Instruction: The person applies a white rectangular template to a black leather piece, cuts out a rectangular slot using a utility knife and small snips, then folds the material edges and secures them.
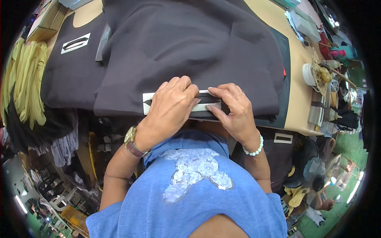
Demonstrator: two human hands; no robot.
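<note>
A large piece of dark cloth (pixel 198 51) lies spread in front of me. At its near edge is a white strip (pixel 193 113) with a long slot and folded dark fabric (pixel 208 98) in it. My left hand (pixel 171 102) lies over the middle of the strip, its fingers curled and pressed down, hiding part of the slot. With thumb and forefinger, my right hand (pixel 234 106) grips the strip's right end at its far and near edges.
At left lies another dark cloth piece (pixel 75 75) with a similar white slotted strip (pixel 76 43). Yellow fabric pieces (pixel 29 79) hang over the table's left edge. A white cup (pixel 308 74) and a stack of pieces (pixel 316 115) sit at the right edge of the table (pixel 299 91).
</note>
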